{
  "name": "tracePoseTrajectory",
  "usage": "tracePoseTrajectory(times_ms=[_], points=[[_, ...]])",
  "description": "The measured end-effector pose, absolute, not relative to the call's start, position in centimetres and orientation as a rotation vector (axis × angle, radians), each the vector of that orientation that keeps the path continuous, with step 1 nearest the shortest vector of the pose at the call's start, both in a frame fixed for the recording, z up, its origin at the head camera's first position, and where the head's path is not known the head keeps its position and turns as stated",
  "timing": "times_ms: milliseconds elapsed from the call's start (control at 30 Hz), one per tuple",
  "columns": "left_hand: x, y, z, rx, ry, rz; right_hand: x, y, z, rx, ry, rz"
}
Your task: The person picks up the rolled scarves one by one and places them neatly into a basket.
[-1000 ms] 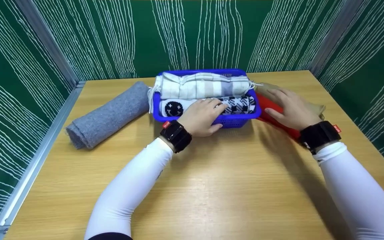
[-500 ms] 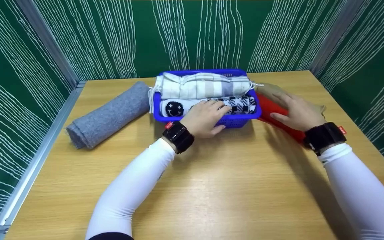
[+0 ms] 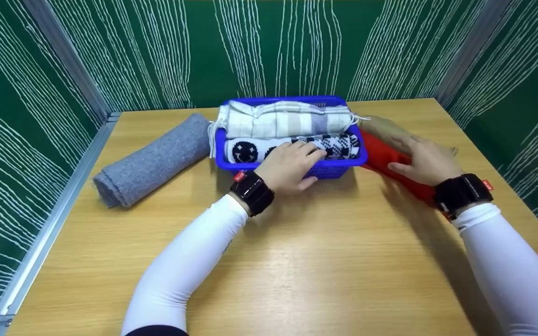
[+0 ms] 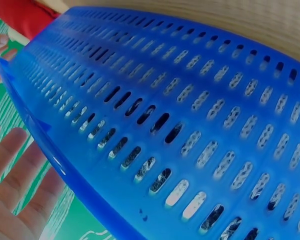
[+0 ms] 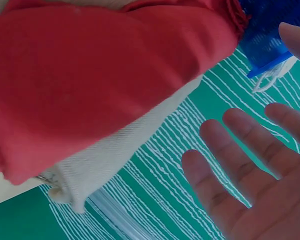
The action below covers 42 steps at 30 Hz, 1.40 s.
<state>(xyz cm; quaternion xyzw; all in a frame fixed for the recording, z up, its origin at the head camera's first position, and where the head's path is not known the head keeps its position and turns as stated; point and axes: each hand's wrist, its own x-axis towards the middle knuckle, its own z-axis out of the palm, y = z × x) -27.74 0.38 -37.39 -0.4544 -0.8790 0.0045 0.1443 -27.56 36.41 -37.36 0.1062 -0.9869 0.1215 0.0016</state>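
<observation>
L hand (image 3: 291, 166) relaxed over b/w roll (image 3: 339, 146), R hand (image 3: 430, 161) relaxed above red cloth (image 3: 381, 151)

On the counter (image 3: 278, 270), the basket (image 3: 332, 172) stands before the rear wall (image 3: 269, 56). Inside it, the back roll (image 3: 287, 123) lies behind the front roll (image 3: 341, 145). Left of the basket, the left roll (image 3: 154, 161) lies aslant, its far end nearest the basket. To the right, the near cloth (image 3: 383, 151) lies before the far cloth (image 3: 383, 126). The left hand (image 3: 290, 165) is at the basket's front rim, the right hand (image 3: 430, 161) by the two cloths.
</observation>
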Motion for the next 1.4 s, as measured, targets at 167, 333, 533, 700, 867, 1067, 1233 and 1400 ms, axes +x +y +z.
tracePoseTrajectory(times_ms=[167,333,533,700,867,1067,1233,1400], points=[[-27.7,0.5,-37.4,-1.327,-2.536,0.008,-27.7,37.0,-37.7,0.334,-3.100,0.392],[-27.6,0.6,-37.5,-1.324,-2.534,0.023,-27.8,37.2,-38.1,0.354,-3.084,0.356],[-27.5,0.9,-37.6,-1.328,-2.543,0.042,-28.0,37.7,-38.6,0.349,-3.087,0.334],[-27.4,1.1,-37.8,-1.343,-2.540,0.049,-28.1,38.3,-39.3,0.310,-3.121,0.397],[-27.5,1.2,-37.9,-1.358,-2.519,0.028,-28.2,38.5,-39.7,0.302,-3.160,0.495],[-27.4,1.4,-38.0,-1.378,-2.501,0.003,-28.5,38.9,-40.1,0.287,-3.207,0.489],[-27.3,1.7,-38.1,-1.385,-2.495,0.010,-28.4,39.4,-40.8,0.315,-3.200,0.474],[-27.3,1.9,-38.4,-1.406,-2.482,-0.001,-28.5,39.8,-41.6,0.310,-3.194,0.423]])
